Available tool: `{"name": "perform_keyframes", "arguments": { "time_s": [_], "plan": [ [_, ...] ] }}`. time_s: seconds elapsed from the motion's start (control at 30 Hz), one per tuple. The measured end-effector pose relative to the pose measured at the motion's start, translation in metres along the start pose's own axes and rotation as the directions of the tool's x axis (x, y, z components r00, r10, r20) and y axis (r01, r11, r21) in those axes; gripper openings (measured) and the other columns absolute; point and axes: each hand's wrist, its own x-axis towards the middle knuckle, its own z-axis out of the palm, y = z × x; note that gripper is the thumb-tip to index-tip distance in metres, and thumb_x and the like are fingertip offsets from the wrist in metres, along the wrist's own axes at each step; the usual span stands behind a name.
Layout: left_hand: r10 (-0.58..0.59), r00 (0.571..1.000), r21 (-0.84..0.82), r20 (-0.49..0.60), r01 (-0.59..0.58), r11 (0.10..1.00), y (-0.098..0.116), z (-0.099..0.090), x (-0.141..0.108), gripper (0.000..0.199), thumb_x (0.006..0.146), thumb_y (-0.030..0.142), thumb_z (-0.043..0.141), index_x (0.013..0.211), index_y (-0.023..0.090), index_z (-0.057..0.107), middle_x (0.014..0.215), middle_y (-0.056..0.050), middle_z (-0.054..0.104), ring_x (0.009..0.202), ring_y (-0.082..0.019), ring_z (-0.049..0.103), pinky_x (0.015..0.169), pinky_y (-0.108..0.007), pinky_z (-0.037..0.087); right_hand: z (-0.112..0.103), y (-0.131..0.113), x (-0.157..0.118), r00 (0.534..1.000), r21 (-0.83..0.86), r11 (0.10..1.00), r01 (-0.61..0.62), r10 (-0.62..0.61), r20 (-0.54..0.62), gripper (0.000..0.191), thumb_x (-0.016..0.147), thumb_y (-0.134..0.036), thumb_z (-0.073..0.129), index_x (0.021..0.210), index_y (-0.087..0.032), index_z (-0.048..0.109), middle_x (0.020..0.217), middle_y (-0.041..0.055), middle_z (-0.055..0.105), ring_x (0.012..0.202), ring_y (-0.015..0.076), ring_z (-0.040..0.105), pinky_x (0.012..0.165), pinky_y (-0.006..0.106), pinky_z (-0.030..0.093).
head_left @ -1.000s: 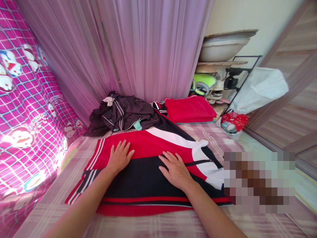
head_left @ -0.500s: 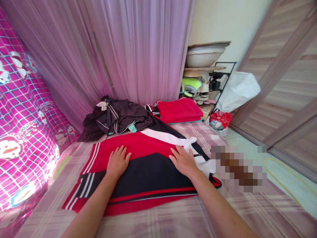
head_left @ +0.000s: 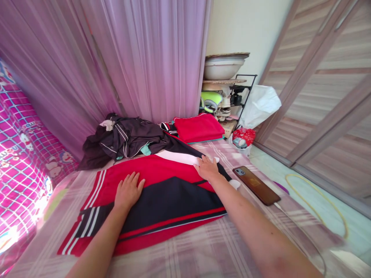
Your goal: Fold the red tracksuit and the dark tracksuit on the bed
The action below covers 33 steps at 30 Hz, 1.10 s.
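Note:
A red, black and white jacket (head_left: 171, 199) lies spread on the plaid bedsheet, its striped hem toward the left. My left hand (head_left: 128, 190) rests flat on its red and black part, fingers apart. Farther right, my right hand (head_left: 206, 168) lies on the white and red part near the collar end, its fingers stretched out. Neither hand is gripping the fabric. One dark sleeve runs away from me toward the back. My right forearm hides some of the jacket's right end.
Behind the jacket lie a heap of dark clothes (head_left: 133, 137) and a folded red garment (head_left: 199, 128). A phone (head_left: 256, 184) with a cable (head_left: 301, 231) is on the bed at right. Beyond stand a shoe rack (head_left: 246, 96), a white bag (head_left: 262, 106) and a wardrobe (head_left: 327, 96).
My right hand has moved away from me across the jacket, onto the white part. The left hand stays flat on the fabric. The view has turned slightly right.

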Motion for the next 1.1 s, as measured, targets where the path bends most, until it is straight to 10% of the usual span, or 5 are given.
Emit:
{"name": "perform_keyframes", "arguments": {
  "time_s": [0.13, 0.33, 0.53, 1.1],
  "plan": [
    [0.001, 1.0, 0.007, 0.017, -0.002, 1.0, 0.003, -0.003, -0.001, 0.058, 0.097, 0.048, 0.032, 0.147, 0.021, 0.046, 0.154, -0.012, 0.044, 0.143, -0.031, 0.037, 0.115, -0.052, 0.031, 0.001, -0.012, -0.002, 0.982, 0.008, 0.982, 0.19, -0.19, -0.02, 0.055, 0.102, -0.044, 0.032, 0.151, -0.022, 0.039, 0.16, 0.0111, 0.032, 0.147, 0.0258, 0.026, 0.118, 0.052, 0.012],
    [0.0, 1.0, 0.0, 0.018, 0.0, 1.0, 0.004, -0.003, -0.001, 0.056, 0.097, 0.049, 0.034, 0.145, 0.025, 0.05, 0.156, -0.01, 0.042, 0.144, -0.031, 0.035, 0.115, -0.053, 0.031, -0.004, -0.027, 0.01, 0.993, -0.004, 0.993, 0.115, -0.115, 0.0, 0.053, 0.102, -0.041, 0.029, 0.144, -0.016, 0.048, 0.153, 0.0157, 0.044, 0.14, 0.0299, 0.037, 0.115, 0.053, 0.021],
    [-0.006, 0.999, 0.012, 0.039, 0.006, 1.0, 0.007, -0.008, -0.002, 0.056, 0.097, 0.049, 0.034, 0.146, 0.024, 0.049, 0.156, -0.009, 0.041, 0.144, -0.031, 0.035, 0.115, -0.054, 0.031, -0.005, -0.089, 0.03, 0.876, 0.101, 0.874, 0.476, -0.481, 0.026, 0.055, 0.102, -0.047, 0.029, 0.15, -0.023, 0.042, 0.16, 0.0089, 0.032, 0.146, 0.0255, 0.029, 0.116, 0.042, 0.024],
    [-0.023, 0.997, 0.051, 0.068, 0.019, 0.999, 0.013, -0.012, -0.008, 0.055, 0.098, 0.049, 0.034, 0.147, 0.025, 0.046, 0.157, -0.006, 0.04, 0.146, -0.03, 0.033, 0.116, -0.058, 0.028, 0.025, -0.098, 0.119, 0.949, 0.102, 0.955, 0.278, -0.29, 0.128, 0.058, 0.1, -0.056, 0.021, 0.155, -0.038, 0.027, 0.165, 0.003, 0.021, 0.149, 0.0333, 0.016, 0.113, 0.069, 0.015]
  ]
}}
